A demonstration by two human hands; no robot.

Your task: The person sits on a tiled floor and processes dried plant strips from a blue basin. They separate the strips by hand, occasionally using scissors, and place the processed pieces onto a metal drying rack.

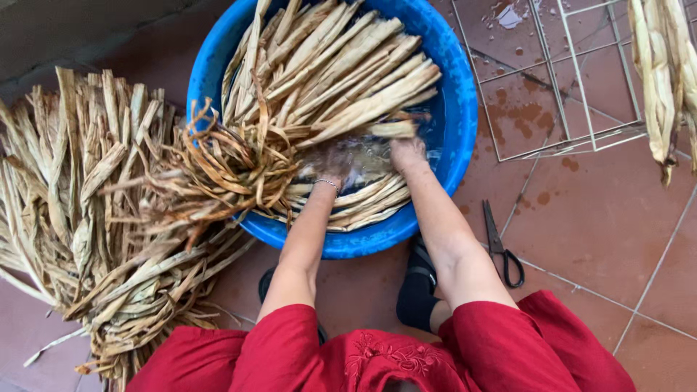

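Head view, looking straight down. Both hands are in the blue basin (457,87), wrists under water. Left hand (335,163) is blurred below the surface, thin bracelet at the wrist; can't tell if it's open or closed. Right hand (408,151) sits just beside it, fingers curled down onto the end of a pale leaf strip (392,129), gripping it as far as I can see. Long dried leaves (327,65) fill most of the basin, fanned from upper left to right, w/ more lying flat under the water near the front rim. A tangle of curled brown strips (225,163) hangs over the basin's left rim. Left of that, on the tiled floor, a big heap of dry leaves (87,203). Right of the basin, black scissors (501,243) lie on the tiles, near the right forearm. Farther back right, a wire rack (559,80) on wet tiles; another leaf bundle (664,72) at top right edge. Red sleeves at bottom.
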